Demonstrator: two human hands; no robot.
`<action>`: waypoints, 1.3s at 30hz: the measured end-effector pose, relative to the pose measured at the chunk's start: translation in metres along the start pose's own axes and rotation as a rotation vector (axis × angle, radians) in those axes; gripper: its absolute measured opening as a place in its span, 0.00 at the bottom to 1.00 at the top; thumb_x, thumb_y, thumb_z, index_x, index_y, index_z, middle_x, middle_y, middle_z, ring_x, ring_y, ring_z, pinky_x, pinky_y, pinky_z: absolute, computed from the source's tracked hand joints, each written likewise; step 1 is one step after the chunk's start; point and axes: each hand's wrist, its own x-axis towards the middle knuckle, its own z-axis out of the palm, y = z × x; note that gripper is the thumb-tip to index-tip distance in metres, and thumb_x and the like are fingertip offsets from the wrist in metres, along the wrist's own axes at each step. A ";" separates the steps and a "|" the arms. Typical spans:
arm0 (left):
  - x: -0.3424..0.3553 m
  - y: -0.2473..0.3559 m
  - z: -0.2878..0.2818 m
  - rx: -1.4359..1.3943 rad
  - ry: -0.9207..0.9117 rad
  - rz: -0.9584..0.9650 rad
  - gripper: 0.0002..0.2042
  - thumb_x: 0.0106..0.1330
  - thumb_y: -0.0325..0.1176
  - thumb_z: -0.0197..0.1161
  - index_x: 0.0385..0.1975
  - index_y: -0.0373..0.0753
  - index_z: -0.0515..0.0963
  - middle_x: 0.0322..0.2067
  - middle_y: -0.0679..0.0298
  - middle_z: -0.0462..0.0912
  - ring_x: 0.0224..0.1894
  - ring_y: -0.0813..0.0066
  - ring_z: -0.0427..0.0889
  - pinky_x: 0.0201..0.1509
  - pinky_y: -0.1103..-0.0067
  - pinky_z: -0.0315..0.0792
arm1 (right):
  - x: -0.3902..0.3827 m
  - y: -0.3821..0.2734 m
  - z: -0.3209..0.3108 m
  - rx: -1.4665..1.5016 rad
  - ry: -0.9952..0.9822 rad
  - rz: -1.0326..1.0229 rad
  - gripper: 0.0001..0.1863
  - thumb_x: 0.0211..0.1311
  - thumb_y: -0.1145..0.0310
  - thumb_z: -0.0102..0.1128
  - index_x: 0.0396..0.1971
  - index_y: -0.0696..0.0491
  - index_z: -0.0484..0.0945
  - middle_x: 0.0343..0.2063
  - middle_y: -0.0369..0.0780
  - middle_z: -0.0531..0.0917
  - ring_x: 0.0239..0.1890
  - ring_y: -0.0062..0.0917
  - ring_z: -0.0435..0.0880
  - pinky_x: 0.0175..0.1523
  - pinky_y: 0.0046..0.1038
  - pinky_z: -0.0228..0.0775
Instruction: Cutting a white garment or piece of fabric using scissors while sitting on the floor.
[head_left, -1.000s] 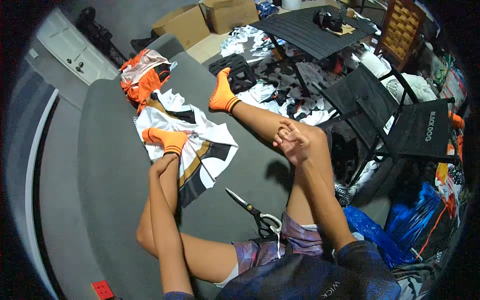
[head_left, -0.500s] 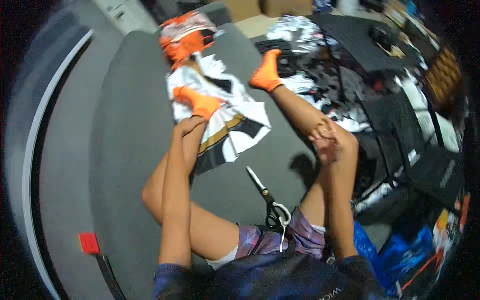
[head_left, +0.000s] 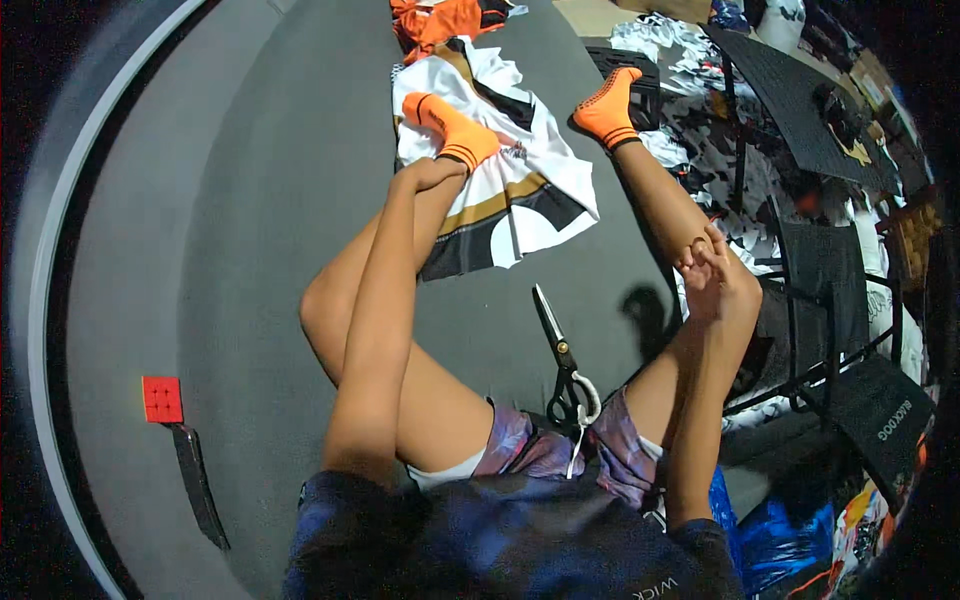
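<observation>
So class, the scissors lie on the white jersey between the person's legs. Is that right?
Not quite. The head view shows the scissors on the bare grey mat between the legs; the white jersey lies further out, under the left foot's orange sock.

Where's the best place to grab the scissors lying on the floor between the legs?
By the handle loops of the scissors, coming from above at the end nearest the person. They lie flat on the grey floor, closed blades pointing away toward the white garment, handles near the shorts.

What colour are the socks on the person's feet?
Both socks are bright orange with thin dark stripes at the cuff, seen in the head view.
</observation>
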 end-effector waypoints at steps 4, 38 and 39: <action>-0.012 0.011 0.001 -0.052 0.003 -0.036 0.46 0.42 0.66 0.60 0.51 0.27 0.72 0.53 0.46 0.74 0.56 0.56 0.73 0.57 0.70 0.67 | -0.002 -0.003 0.012 -0.097 0.110 0.010 0.20 0.59 0.68 0.54 0.52 0.53 0.67 0.24 0.34 0.70 0.29 0.24 0.71 0.39 0.22 0.65; -0.082 0.058 0.094 0.057 0.856 0.413 0.20 0.57 0.39 0.52 0.46 0.33 0.74 0.44 0.42 0.74 0.47 0.43 0.73 0.56 0.61 0.67 | 0.082 0.114 0.001 -2.047 -0.095 -0.396 0.20 0.62 0.53 0.51 0.51 0.45 0.75 0.56 0.38 0.72 0.59 0.42 0.67 0.59 0.41 0.62; -0.102 0.068 0.123 0.054 0.791 0.451 0.22 0.59 0.42 0.52 0.50 0.36 0.72 0.49 0.42 0.72 0.51 0.44 0.71 0.57 0.60 0.65 | 0.085 0.113 -0.004 -2.034 -0.058 -0.371 0.20 0.62 0.54 0.52 0.51 0.45 0.75 0.56 0.39 0.72 0.58 0.42 0.68 0.59 0.41 0.63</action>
